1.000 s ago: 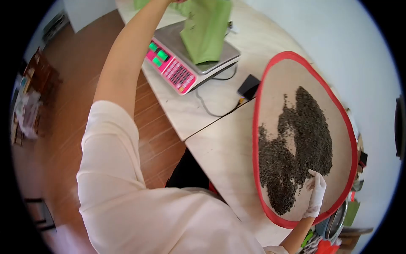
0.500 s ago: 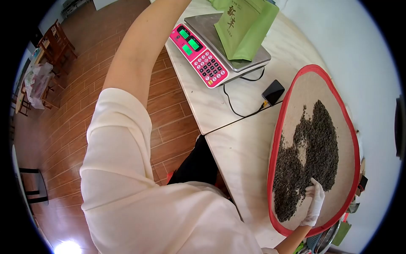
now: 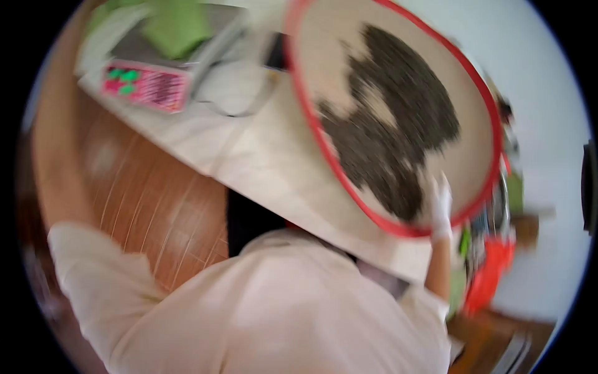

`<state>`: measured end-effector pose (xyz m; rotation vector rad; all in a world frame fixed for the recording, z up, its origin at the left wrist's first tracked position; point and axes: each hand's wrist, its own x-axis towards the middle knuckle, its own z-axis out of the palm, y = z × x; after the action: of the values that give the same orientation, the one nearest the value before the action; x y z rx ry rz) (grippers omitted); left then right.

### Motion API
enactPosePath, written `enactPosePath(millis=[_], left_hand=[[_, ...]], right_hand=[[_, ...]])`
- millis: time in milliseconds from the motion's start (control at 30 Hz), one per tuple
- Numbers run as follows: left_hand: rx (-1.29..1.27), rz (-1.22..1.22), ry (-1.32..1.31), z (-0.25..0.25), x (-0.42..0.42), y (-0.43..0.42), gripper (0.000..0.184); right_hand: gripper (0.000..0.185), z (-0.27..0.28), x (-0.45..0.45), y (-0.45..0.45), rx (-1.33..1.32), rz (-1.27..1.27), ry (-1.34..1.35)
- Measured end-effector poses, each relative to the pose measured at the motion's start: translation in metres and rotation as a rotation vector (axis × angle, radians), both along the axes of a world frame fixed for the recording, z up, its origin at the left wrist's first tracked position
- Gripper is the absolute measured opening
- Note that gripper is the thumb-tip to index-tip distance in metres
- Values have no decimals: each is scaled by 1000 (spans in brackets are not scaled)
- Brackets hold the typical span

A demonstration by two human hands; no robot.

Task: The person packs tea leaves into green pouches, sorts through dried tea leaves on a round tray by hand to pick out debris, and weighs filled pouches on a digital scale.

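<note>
My right hand, in a white glove, is over the near rim of a large round tray with a red edge. Its fingers are blurred but look stretched out and apart, with nothing visible in them. Dark, loose dried leaves, like tea, lie spread on the tray's pale bottom, just beyond the fingers. My left arm reaches up along the left side, and its hand is outside the view. Near that arm stands a pink-fronted digital scale with a green bag on its metal plate.
A dark phone and a cable lie on the pale table between scale and tray. The table's front edge runs diagonally above a tiled floor. Right of the tray are a red bag and blurred items along the wall.
The camera view has turned, so scale and tray appear higher and further left. My right hand has gone from the edge of the leaves to the tray's near rim, its fingers straighter.
</note>
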<state>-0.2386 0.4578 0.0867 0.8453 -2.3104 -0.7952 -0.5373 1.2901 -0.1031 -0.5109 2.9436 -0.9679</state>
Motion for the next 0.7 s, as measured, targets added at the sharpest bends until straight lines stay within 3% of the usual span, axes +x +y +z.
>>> enactPosePath(millis=[67, 133, 267, 333, 400, 467, 633, 700], left_hand=[[-20, -7, -21, -14, -24, -26, 22], [-30, 4, -36, -19, -52, -37, 22], [-57, 46, -57, -5, -74, -40, 22], [-71, 74, -59, 5, -69, -29, 23], [-75, 98, -51, 11, -63, -28, 23], [-79, 116, -45, 17, -58, -20, 24], [-101, 150, -31, 42, -47, -2, 26], [-113, 154, -23, 54, -43, 4, 27]], right_hand=[[60, -28, -3, 19, 174, -79, 20], [52, -52, 0, 18, 249, 9, 232], [76, -83, 9, -26, 219, 61, 224], [79, -79, 15, -51, 111, 152, 89], [78, -54, 31, -78, -271, 411, -111], [80, -25, 49, -101, -456, 481, -333], [111, -14, 49, -84, -37, 797, 211], [109, -22, 56, -76, 109, 816, 190]])
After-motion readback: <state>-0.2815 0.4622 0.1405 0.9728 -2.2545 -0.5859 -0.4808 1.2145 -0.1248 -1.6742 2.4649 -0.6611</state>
